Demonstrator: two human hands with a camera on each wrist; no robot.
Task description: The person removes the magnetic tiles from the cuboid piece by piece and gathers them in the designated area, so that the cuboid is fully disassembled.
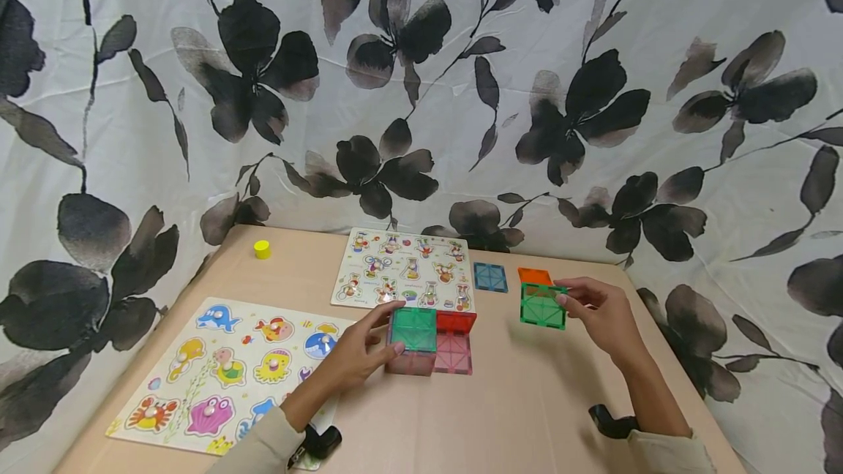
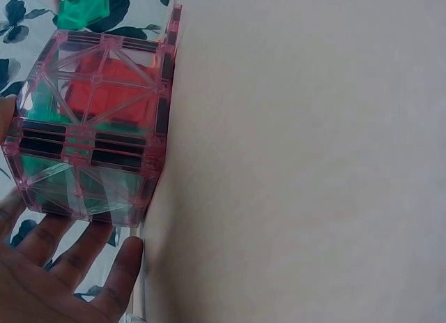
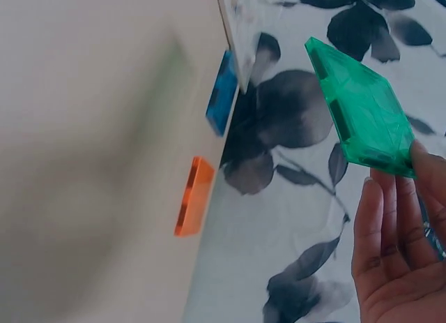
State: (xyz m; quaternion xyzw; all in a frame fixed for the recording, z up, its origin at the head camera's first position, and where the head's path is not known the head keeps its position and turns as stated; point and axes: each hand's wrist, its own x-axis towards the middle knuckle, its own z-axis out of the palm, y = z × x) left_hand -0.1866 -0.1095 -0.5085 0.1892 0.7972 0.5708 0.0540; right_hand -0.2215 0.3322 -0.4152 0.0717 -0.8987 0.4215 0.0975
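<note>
I see two puzzle boards [image 1: 397,278] [image 1: 250,386], one yellow cylinder [image 1: 262,249], one tile structure [image 1: 413,329], one blue tile [image 1: 490,277], one orange tile [image 1: 535,276], one separate green tile [image 1: 541,306].

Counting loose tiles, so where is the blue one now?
In the head view, the blue tile lies right of centre on the table, between the farther picture board and the orange tile.

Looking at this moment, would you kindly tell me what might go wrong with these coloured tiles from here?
The right hand pinches the green tile near one side, so the tile might twist or slip and drop. The left hand holds the tile box; too firm a squeeze could skew or collapse its walls. The left sleeve also crosses over the sea-animal puzzle board, so it might nudge that.
</note>
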